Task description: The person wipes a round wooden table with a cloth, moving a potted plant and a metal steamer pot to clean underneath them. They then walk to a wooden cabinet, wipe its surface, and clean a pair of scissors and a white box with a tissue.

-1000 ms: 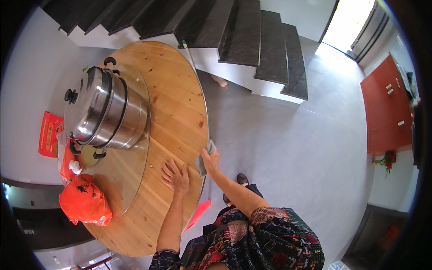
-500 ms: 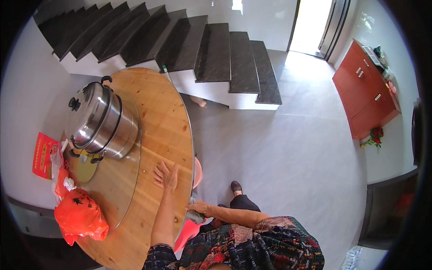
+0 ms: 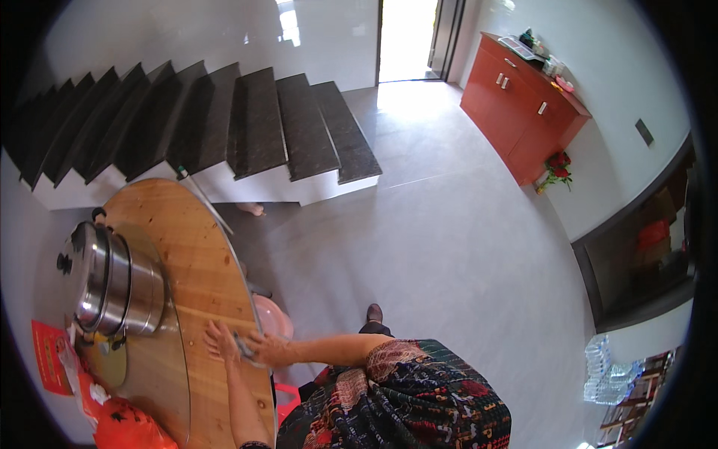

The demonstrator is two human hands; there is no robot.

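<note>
My left hand [image 3: 221,342] lies on the round wooden table [image 3: 198,247] with its fingers spread, holding nothing. Close beside it, at the table's right edge, my right hand [image 3: 271,349] is closed on a grey cloth [image 3: 244,349]. The cloth is bunched under the fingers, against the tabletop. Farther left, a steel stacked steamer pot [image 3: 123,280] with a lid and black handles stands on the table's glass turntable [image 3: 170,352]. Nearer to me, an orange-red plastic bag [image 3: 133,426] sits on the table, partly cut off by the picture's edge.
A pink basin [image 3: 272,317] and a red stool [image 3: 287,400] are beside the table on the right. Dark stairs [image 3: 258,123] rise beyond it; a foot shows beneath them. A red cabinet [image 3: 508,112] stands by the far doorway. Plastic bottles [image 3: 609,374] lie at the lower right.
My right hand has brought the grey cloth from beside the table edge up onto the tabletop, next to my left hand. The view has swung to the right.
</note>
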